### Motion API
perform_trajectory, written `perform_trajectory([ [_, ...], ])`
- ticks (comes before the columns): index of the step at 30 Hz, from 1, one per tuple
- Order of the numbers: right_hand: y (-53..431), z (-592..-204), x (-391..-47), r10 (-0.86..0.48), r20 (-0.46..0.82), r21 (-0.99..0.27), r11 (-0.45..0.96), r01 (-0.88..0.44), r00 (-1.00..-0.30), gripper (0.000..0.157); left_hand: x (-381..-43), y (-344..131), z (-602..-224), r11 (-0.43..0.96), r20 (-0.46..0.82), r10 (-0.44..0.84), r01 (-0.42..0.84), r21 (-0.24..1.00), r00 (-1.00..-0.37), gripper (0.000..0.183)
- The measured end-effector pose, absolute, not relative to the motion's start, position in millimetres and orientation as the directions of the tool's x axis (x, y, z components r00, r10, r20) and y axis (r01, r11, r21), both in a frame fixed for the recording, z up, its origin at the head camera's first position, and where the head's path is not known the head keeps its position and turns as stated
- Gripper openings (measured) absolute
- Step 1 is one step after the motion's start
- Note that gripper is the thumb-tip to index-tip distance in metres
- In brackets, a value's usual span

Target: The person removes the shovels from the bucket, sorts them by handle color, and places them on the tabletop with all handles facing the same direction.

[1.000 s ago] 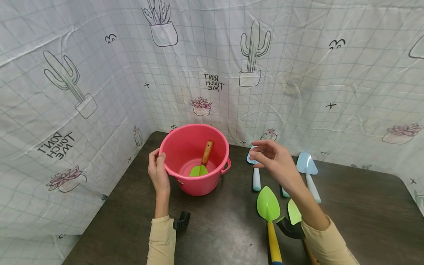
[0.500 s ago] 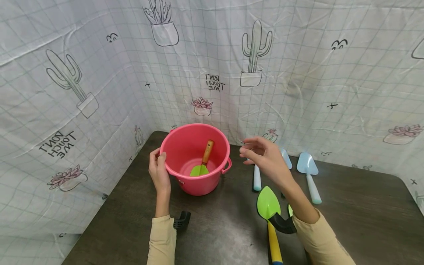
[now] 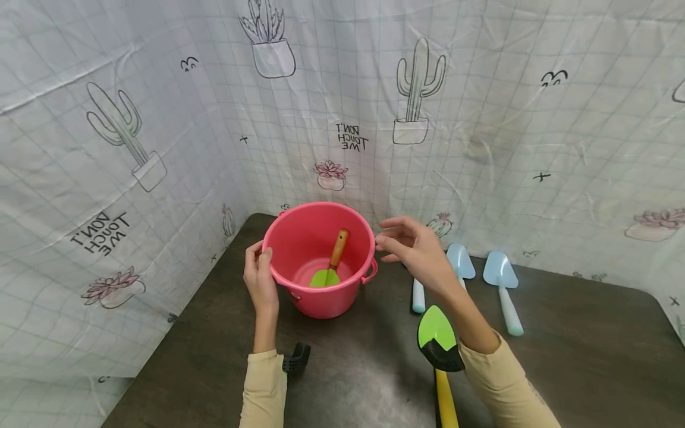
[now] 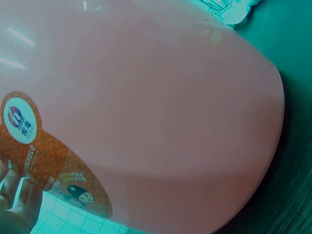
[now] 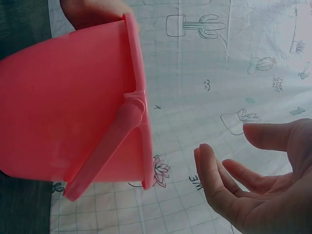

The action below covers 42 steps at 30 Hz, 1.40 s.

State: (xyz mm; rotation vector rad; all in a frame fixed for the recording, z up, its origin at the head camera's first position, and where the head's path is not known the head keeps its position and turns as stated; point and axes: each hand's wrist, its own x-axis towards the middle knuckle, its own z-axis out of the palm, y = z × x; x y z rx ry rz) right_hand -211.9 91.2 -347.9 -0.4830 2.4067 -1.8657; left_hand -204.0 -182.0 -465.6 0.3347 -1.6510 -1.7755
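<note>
A pink bucket [image 3: 321,304] stands upright at the back left of the dark table. Inside it leans a trowel [image 3: 339,246] with a green blade and a wooden handle. My left hand [image 3: 260,276] grips the bucket's left rim, thumb over the edge. In the left wrist view the bucket's wall, with an orange sticker [image 4: 68,168], fills most of the picture. Close by the right rim is my right hand [image 3: 414,252], fingers loosely bent and holding nothing. The right wrist view shows a gap between that hand [image 5: 258,190] and the bucket's rim. The bucket's handle [image 5: 105,151] hangs down.
To the right lie two blue trowels [image 3: 500,270] with pale handles and another pale handle [image 3: 418,296], partly hidden by my right hand. Nearer lies a green trowel [image 3: 434,324] with a yellow handle, overlapped by the black wrist mount [image 3: 443,355]. A cactus-print cloth [image 3: 321,101] hangs behind the table.
My right hand has moved left from over the blue trowels to the bucket's right rim. My left hand keeps its grip, and the bucket and the trowel inside it stay in place.
</note>
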Motion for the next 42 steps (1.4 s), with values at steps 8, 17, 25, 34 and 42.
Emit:
perform_trajectory([
  [8,83.6,-349.2,-216.7,-0.286,0.126,-0.956,0.221,-0.193,-0.950,0.041,-203.7,-182.8,-465.6,0.035,0.262,-0.618,0.306,0.951,-0.741,0.036],
  [17,71.4,-353.7,-222.9,-0.288,0.104,-0.961,0.218,-0.171,-0.952,0.045,-203.4,-183.7,-466.4,0.048,0.271,-0.614,0.308,0.950,-0.742,0.035],
  [25,54.2,-353.4,-225.7,-0.290,0.103,-0.964,0.207,-0.167,-0.951,0.042,-202.3,-183.7,-467.4,0.037,0.263,-0.617,0.306,0.951,-0.742,0.035],
  [34,34.5,-354.0,-226.4,-0.318,0.047,-0.970,0.210,-0.118,-0.947,0.040,-203.6,-183.7,-468.8,0.040,0.264,-0.617,0.305,0.951,-0.741,0.035],
  [42,22.5,-360.9,-234.7,-0.324,0.054,-0.954,0.264,-0.145,-0.945,0.042,-203.7,-183.2,-469.3,0.044,0.271,-0.612,0.310,0.950,-0.743,0.035],
])
